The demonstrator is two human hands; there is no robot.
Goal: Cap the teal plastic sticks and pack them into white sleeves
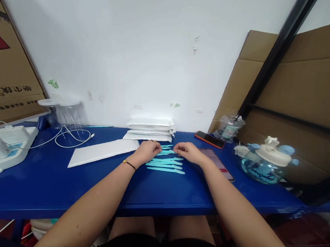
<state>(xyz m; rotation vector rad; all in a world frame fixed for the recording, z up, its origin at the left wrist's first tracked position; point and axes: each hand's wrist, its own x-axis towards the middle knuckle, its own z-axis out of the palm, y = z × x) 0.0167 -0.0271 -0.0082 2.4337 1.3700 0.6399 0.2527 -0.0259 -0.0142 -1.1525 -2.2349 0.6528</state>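
Note:
Several slim turquoise eyebrow razors (pixel 165 170) lie in a loose row of roughly parallel pieces on the blue table, in front of me. My left hand (pixel 149 151) is closed, its fingertips pinching the left end of one razor (pixel 167 152) in the upper part of the row. At that razor's right end, my right hand (pixel 188 152) is closed too, thumb and fingers together. More razors lie just beyond and just below my fingers. To the left of my left hand rests a white padded envelope (pixel 102 153), lying flat.
A stack of white envelopes (pixel 150 129) stands against the wall. Two phones (pixel 209 139) lie at the right, near a drink bottle (pixel 267 162) and a plastic-wrapped cup (pixel 229 128). A power strip (pixel 22 158), white cable (pixel 74 145) and clear containers (pixel 71 114) are at the left.

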